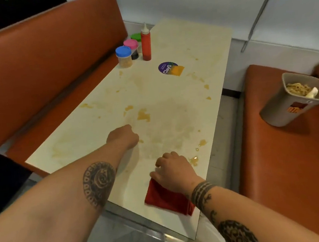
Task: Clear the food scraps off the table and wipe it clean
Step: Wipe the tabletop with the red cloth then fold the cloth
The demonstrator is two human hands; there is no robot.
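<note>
Fingers [166,157] of my right hand [175,172] are curling onto the cloth [166,198] at the table's [196,41] near edge, seemingly readying a wipe toward the scraps [143,115], while my left hand [122,137] is bracing, fisted, contents unseeable.

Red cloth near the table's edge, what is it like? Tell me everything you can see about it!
The red cloth looks like soft fabric, plain deep red, folded into a flat, roughly square pad. It lies on the pale table at its near end, close to the right edge, with one corner pointing towards the camera. The right hand rests on its far part with bent fingers and hides that end.
</note>
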